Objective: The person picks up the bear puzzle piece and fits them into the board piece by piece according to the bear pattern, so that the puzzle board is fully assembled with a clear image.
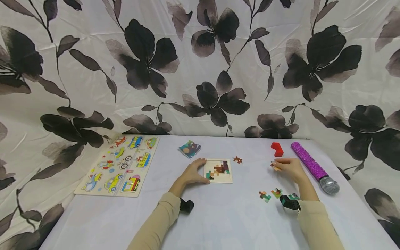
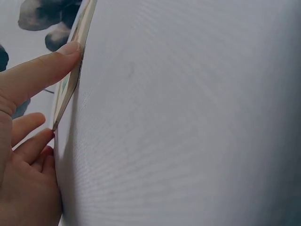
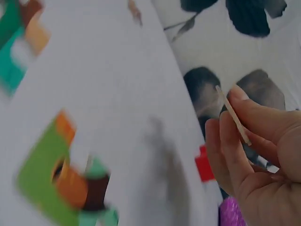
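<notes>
A small square wooden puzzle tray [image 1: 229, 178], partly filled with brown, green and dark pieces, lies on the table. My left hand [image 1: 191, 174] holds its left side, thumb at the near corner and fingers at the far one; the left wrist view shows the thumb [image 2: 44, 70] against the tray's edge [image 2: 70, 87]. My right hand [image 1: 290, 168] pinches a puzzle piece [image 1: 275, 167] above the table. Seen edge-on in the right wrist view, that puzzle piece [image 3: 235, 117] is thin and pale, between thumb and fingers.
Loose pieces [image 1: 265, 196] lie near my right wrist, and a brown piece [image 1: 238, 159] lies right of the tray. Around them are a red block [image 1: 276, 149], a purple glittery microphone [image 1: 307, 159], a picture card [image 1: 189, 149] and a vehicle puzzle board [image 1: 120, 166].
</notes>
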`<state>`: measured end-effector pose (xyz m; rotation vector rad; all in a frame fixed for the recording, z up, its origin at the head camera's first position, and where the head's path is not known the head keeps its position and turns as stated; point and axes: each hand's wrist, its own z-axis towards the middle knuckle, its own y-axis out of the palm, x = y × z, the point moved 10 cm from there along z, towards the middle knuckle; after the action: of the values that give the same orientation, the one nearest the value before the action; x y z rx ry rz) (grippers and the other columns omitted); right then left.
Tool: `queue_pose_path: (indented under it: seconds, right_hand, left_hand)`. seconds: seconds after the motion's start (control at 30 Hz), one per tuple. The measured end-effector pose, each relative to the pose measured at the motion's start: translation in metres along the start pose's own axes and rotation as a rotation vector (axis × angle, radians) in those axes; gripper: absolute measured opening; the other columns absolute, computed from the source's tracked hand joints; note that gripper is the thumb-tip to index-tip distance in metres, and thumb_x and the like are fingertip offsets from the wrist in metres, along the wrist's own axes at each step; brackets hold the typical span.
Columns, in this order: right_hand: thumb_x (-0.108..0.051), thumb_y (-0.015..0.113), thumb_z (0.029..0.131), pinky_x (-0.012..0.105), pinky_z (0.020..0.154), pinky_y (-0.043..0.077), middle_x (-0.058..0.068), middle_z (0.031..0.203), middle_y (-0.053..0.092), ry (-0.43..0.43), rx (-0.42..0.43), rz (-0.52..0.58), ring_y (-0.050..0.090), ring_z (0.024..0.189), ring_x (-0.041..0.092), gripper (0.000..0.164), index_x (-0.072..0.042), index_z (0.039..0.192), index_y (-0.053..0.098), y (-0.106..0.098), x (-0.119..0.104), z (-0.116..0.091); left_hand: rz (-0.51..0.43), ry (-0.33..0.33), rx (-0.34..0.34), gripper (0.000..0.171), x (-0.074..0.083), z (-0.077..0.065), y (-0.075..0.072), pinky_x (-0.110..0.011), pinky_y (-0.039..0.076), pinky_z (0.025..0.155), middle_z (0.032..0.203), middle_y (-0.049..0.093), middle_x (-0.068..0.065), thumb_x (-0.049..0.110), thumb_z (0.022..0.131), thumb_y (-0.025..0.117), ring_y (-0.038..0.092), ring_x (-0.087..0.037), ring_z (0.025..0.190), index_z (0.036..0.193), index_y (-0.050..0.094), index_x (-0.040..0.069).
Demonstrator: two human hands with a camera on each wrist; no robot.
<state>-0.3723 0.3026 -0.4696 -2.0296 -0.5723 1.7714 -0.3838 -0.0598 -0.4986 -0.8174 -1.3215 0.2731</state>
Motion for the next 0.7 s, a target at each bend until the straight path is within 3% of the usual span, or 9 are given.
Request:
queue_pose_path:
  seconds: [0.17,0.3,0.47,0.6,0.7]
  right_hand:
    - [-0.022,0.064,0.09,0.027,0.084,0.049,0.001,0.096,0.07,-0.093,-0.043,0.121,0.057,0.086,0.008,0.038,0.011,0.109,0.062,0.015,-0.029,0.012]
    - [-0.026,0.065,0.089,0.021,0.076,0.048,-0.014,0.085,0.068,-0.101,-0.018,0.299,0.056,0.079,0.003,0.027,-0.002,0.104,0.068,0.022,-0.046,0.019]
    - [-0.014,0.067,0.087,0.012,0.058,0.048,-0.009,0.08,0.071,-0.078,-0.013,0.636,0.055,0.065,0.002,0.005,-0.016,0.088,0.072,0.037,-0.058,0.025]
    - [-0.003,0.063,0.088,0.019,0.067,0.055,-0.003,0.084,0.071,-0.063,-0.062,0.819,0.066,0.073,0.007,0.015,-0.014,0.085,0.073,0.051,-0.066,0.026]
    - [0.001,0.059,0.09,0.024,0.075,0.055,-0.002,0.091,0.069,-0.044,-0.082,0.857,0.068,0.081,0.011,0.019,-0.006,0.102,0.072,0.059,-0.069,0.026]
  left_hand:
    - [-0.001,-0.006,0.003,0.092,0.0,-0.001,-0.001,-0.047,0.021,0.113,0.147,0.039,-0.014,0.025,0.06,0.088,0.027,-0.032,0.139,0.138,0.045,0.001]
    - [-0.011,-0.004,0.005,0.091,0.002,-0.003,-0.002,-0.048,0.021,0.113,0.146,0.039,-0.014,0.024,0.06,0.088,0.027,-0.033,0.139,0.138,0.045,0.001]
    - [-0.008,-0.002,0.007,0.091,0.002,-0.003,-0.003,-0.048,0.021,0.113,0.146,0.04,-0.015,0.024,0.06,0.088,0.027,-0.033,0.139,0.137,0.045,0.0]
    - [-0.006,-0.002,0.009,0.091,0.002,-0.003,-0.002,-0.048,0.022,0.113,0.146,0.04,-0.015,0.025,0.06,0.088,0.027,-0.033,0.139,0.137,0.046,0.0]
    - [-0.01,-0.001,0.01,0.091,0.002,-0.003,-0.002,-0.049,0.021,0.113,0.146,0.04,-0.015,0.025,0.06,0.088,0.027,-0.033,0.139,0.137,0.046,0.0]
